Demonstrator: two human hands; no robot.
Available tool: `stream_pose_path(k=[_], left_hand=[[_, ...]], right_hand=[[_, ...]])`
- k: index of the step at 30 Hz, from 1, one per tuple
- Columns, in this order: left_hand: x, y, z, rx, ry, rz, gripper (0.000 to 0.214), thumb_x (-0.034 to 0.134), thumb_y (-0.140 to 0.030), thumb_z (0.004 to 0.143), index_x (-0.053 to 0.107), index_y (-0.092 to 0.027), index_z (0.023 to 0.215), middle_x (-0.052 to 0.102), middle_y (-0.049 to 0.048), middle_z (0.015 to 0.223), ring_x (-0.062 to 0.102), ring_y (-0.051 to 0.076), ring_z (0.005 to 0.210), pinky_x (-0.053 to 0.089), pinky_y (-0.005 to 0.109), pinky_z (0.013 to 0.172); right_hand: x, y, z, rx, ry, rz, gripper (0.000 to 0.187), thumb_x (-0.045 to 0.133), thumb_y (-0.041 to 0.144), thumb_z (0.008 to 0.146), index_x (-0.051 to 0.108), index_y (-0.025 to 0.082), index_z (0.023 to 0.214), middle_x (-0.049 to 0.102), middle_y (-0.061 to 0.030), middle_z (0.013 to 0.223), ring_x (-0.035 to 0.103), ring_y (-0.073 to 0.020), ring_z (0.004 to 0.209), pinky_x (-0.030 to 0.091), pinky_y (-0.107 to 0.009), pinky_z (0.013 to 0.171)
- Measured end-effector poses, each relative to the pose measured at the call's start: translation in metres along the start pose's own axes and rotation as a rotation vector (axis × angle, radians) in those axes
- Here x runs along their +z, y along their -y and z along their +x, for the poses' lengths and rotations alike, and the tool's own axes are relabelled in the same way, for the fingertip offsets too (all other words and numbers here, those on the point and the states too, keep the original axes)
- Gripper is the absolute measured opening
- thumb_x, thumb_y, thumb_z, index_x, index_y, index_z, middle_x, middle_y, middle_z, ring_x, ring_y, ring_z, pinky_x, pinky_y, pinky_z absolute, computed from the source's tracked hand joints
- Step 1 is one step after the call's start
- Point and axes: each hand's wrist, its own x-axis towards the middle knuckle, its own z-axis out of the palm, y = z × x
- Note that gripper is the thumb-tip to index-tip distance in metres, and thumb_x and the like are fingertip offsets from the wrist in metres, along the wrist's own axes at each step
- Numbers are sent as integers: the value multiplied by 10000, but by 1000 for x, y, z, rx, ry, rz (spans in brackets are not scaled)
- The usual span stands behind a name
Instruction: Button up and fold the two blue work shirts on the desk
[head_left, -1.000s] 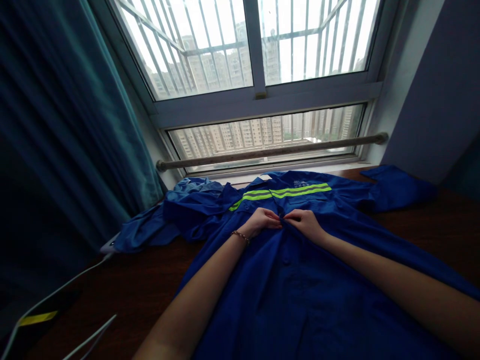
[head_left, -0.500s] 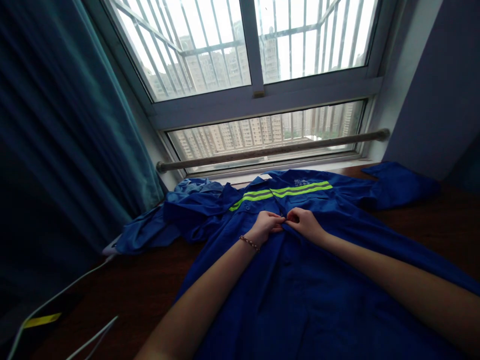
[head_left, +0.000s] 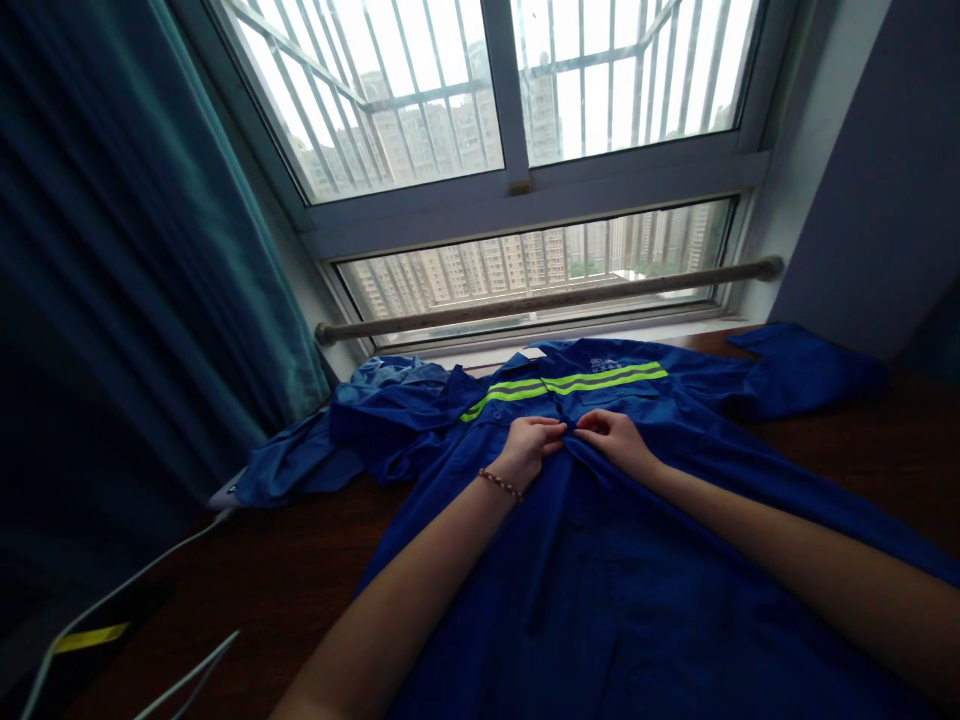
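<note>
A blue work jacket (head_left: 600,600) lies spread out in front of me, its collar toward the window. Across its chest runs a yellow-green reflective stripe (head_left: 607,379), with pale lettering above it on the right. My left hand (head_left: 531,447), a beaded bracelet on its wrist, pinches the front edge of the jacket just below the stripe. Close beside it, my right hand (head_left: 611,440) pinches the same front opening from the other side. The fingertips nearly meet, and any button between them is too small to make out.
Behind the jacket are a barred window (head_left: 517,180) and a horizontal rail (head_left: 555,300). A blue curtain (head_left: 172,250) hangs at the left. Lighter blue cloth (head_left: 300,460) lies beside the left sleeve. White cables (head_left: 127,580) and a yellow strip (head_left: 91,638) are on the lower left.
Both hands keep their pinch on the jacket front. The right fingers have shifted slightly and bunch the cloth a little higher between the fingertips.
</note>
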Motion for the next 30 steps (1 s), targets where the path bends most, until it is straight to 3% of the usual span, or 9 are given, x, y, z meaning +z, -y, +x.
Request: stream_pose_path(k=[7,12,15,22,26,30], left_hand=[[-4,7,11,-52,9,-45,193,551,98,651,503,-87,681,552,39,594,578,133,541,506,261,578],[-7,12,12,-41,109,-3,166,668,-25,639,528,-87,704,583,54,642,576,131,551,489,258,580],[-6,13,11,-31,81,9,174,675,-30,622,532,-96,697,580,42,638,563,117,538,473,243,565],[-2,6,8,-144,28,-48,177,494,65,658,491,-111,640,519,12,562,524,97,497,465,221,530],[-3,6,8,-109,21,-36,199,521,79,644,500,-110,705,525,16,601,542,107,540,475,233,556],[-3,12,7,-4,26,41,237,589,67,607,506,-106,747,525,9,598,530,100,517,446,216,529]], right_hand=[[4,3,-5,-158,-21,-152,95,574,240,726,580,155,767,593,-21,694,550,-144,633,426,-250,588],[4,9,-9,-281,-11,-273,38,537,187,749,543,164,720,542,-14,695,507,-129,629,399,-238,585],[4,11,-11,-315,17,-337,59,523,167,757,525,167,698,525,-18,703,494,-130,642,392,-238,601],[6,10,-13,-330,17,-416,23,509,149,753,519,168,764,528,-35,756,496,-144,686,397,-249,640],[6,11,-12,-298,-13,-379,33,540,176,727,524,163,752,539,-28,721,497,-138,650,393,-242,601],[3,8,-5,-163,-1,-281,155,543,309,755,555,162,708,555,-14,635,498,-130,581,367,-232,529]])
